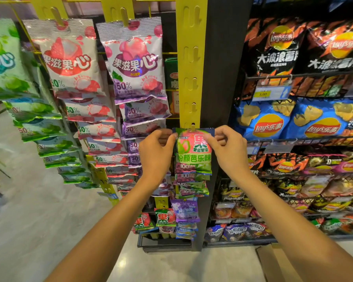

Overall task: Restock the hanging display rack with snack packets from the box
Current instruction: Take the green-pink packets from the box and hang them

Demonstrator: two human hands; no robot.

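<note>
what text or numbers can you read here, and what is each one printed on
"果滋果心" and "50%": white and red lychee packet
"果滋果心" and "50%": white and purple packet
"粉颜芭乐味": green and pink packet pinched by left hand and right hand
"Lay's乐事": black crisp bag
"Lay's乐事": blue crisp bag
"5.00": yellow shelf price tag
Small print elsewhere is too blurred to read.

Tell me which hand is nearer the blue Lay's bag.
Right. The right hand pinches the green guava packet just left of the blue Lay's bag; the left hand is across the packet, farther left.
</note>
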